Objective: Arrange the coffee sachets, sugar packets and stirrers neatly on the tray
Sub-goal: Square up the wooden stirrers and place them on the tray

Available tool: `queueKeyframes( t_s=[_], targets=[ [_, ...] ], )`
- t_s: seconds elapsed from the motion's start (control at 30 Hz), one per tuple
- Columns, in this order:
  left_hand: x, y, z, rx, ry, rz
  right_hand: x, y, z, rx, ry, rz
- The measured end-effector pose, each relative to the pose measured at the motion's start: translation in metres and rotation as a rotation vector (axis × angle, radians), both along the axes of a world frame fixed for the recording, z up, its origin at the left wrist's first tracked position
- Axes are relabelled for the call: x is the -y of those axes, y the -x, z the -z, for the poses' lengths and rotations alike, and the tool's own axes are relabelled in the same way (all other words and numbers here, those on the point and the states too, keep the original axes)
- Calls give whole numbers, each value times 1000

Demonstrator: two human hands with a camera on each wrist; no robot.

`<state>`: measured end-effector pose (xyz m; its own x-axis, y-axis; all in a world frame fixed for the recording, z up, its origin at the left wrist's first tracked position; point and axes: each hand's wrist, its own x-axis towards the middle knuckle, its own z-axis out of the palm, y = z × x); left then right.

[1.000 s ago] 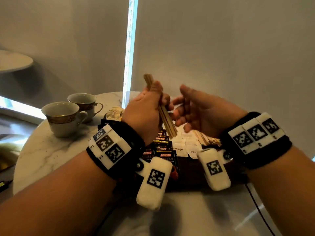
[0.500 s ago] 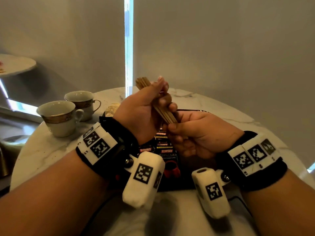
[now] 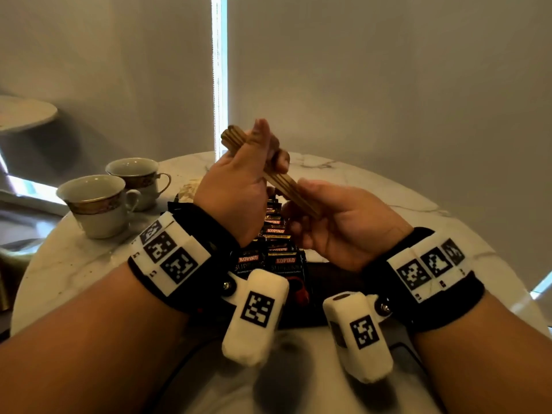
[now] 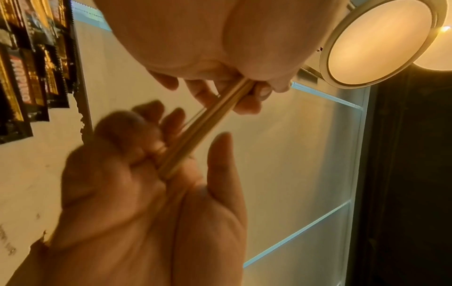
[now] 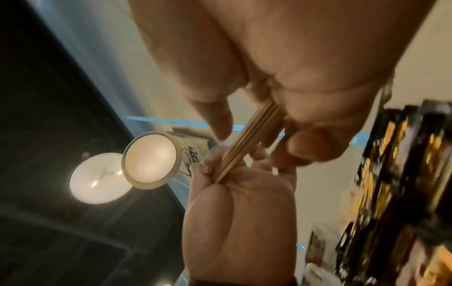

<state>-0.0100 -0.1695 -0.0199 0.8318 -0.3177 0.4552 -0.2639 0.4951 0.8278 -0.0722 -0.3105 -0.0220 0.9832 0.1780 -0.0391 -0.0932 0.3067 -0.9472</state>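
A bundle of wooden stirrers [image 3: 277, 180] slants above the tray, high end far left, low end near right. My left hand [image 3: 264, 150] grips its upper part between thumb and curled fingers. My right hand [image 3: 304, 204] curls round its lower end, palm up. The left wrist view shows the stirrers [image 4: 208, 127] running from my left fingertips [image 4: 247, 100] down into my right hand [image 4: 146, 174]. In the right wrist view the stirrers [image 5: 247, 143] are edge on. Black Kopiko coffee sachets [image 3: 276, 234] lie in overlapping rows on the dark tray [image 3: 337, 276] under my hands. The sugar packets are hidden.
Two white cups with gold bands [image 3: 95, 204] [image 3: 137, 177] stand at the left on the round marble table [image 3: 53, 264]. A crumpled wrapper [image 3: 188, 189] lies behind the tray's far left corner. A dark cable [image 3: 179, 363] crosses the table's near part.
A second ago my right hand was open beside the bundle; now it holds the lower end. Both hands have risen a little, and they now cover the sugar packets.
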Motion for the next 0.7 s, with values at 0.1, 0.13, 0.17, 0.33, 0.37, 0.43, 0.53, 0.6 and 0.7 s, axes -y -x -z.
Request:
queueKeyframes(
  t_s=[0.1,0.13,0.17,0.33,0.37,0.43,0.53,0.6,0.7],
  targets=[
    [-3,-1,0,38,-63,-48,3,5,-4,45,35,-61],
    [-4,-1,-1,32,-87,-61,5,5,-5,47,38,-59],
    [-7,0,-3,3,-97,-60,7,4,-6,47,45,-50],
    [-21,-5,-10,-99,80,-82,14,1,-6,17,102,-23],
    [-21,-5,-10,-41,29,-119,13,2,-5,6,104,-40],
    [-21,-5,-7,82,-81,-218,9,4,-3,-2,103,-80],
    [-19,-5,-6,126,-111,-298,5,7,-2,5,97,-105],
    [-19,-5,-8,120,-132,-314,4,7,-3,4,111,-105],
    [-22,-5,-9,132,-303,-370,3,7,-4,-1,142,-118]
  ],
)
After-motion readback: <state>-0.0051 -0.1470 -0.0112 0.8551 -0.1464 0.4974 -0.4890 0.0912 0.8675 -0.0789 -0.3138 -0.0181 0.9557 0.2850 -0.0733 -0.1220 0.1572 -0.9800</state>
